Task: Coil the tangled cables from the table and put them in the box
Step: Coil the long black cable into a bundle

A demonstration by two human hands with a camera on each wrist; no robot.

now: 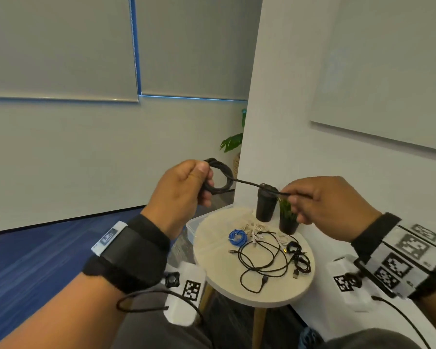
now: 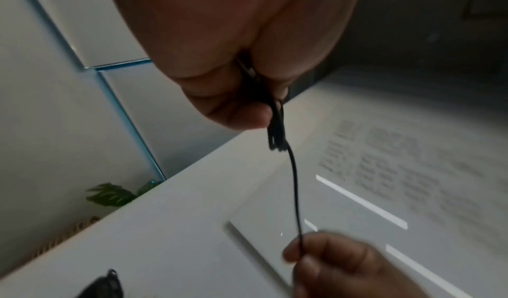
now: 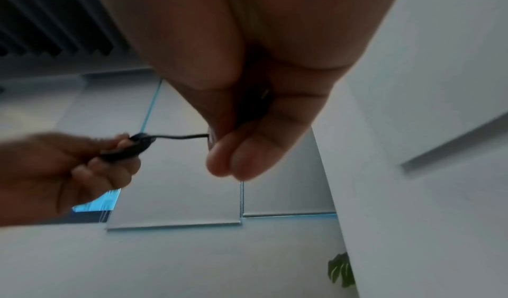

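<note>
My left hand point(image 1: 186, 187) is raised above the table and grips a coiled black cable point(image 1: 222, 176) in its curled fingers. A straight tail of that cable point(image 2: 295, 183) runs right to my right hand point(image 1: 310, 197), which pinches it near its end. In the right wrist view the right fingertips point(image 3: 233, 161) pinch the tail point(image 3: 178, 137) and the left hand point(image 3: 63, 168) holds the coil. On the round table point(image 1: 212, 248) below lie a coiled blue cable point(image 1: 237, 237), tangled white cables point(image 1: 256, 229) and loose black cables point(image 1: 264, 263). A clear plastic box point(image 1: 190, 226) shows behind the table's left edge.
A black cup point(image 1: 265, 205) and a small potted plant point(image 1: 287, 219) stand at the table's back, against the white wall point(image 1: 287, 122). Blue carpet point(image 1: 35, 260) lies to the left. A leafy plant point(image 1: 232, 142) stands in the far corner.
</note>
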